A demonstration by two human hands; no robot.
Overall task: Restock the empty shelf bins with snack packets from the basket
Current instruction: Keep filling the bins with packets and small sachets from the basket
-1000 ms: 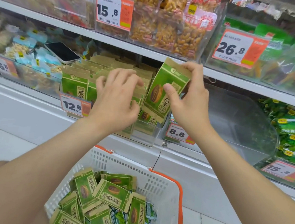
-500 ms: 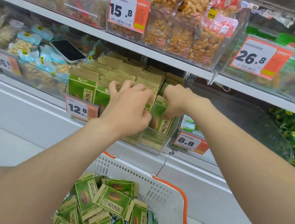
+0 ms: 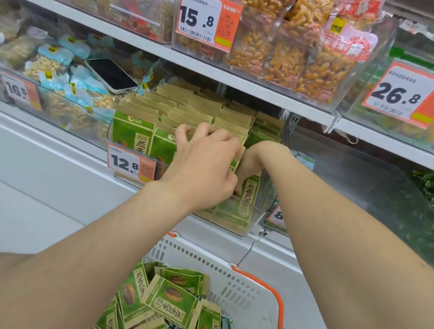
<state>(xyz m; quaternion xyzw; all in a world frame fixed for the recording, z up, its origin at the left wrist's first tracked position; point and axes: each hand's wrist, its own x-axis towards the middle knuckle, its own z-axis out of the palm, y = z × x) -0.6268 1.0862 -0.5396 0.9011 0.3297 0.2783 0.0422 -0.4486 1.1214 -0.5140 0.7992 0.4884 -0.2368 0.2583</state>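
Green-and-tan snack packets (image 3: 132, 134) were stood upright in the clear plastic shelf bin (image 3: 262, 199), tops hooked by curled fingers of the left hand (image 3: 205, 163). The right hand (image 3: 252, 162) was tucked in at their right, grip hidden tbh.

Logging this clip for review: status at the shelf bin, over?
Left hand hooks fingers over standing sunflower-seed packets in bin. Right hand down at front packet, grip hidden. More in basket. Nothing blocking.
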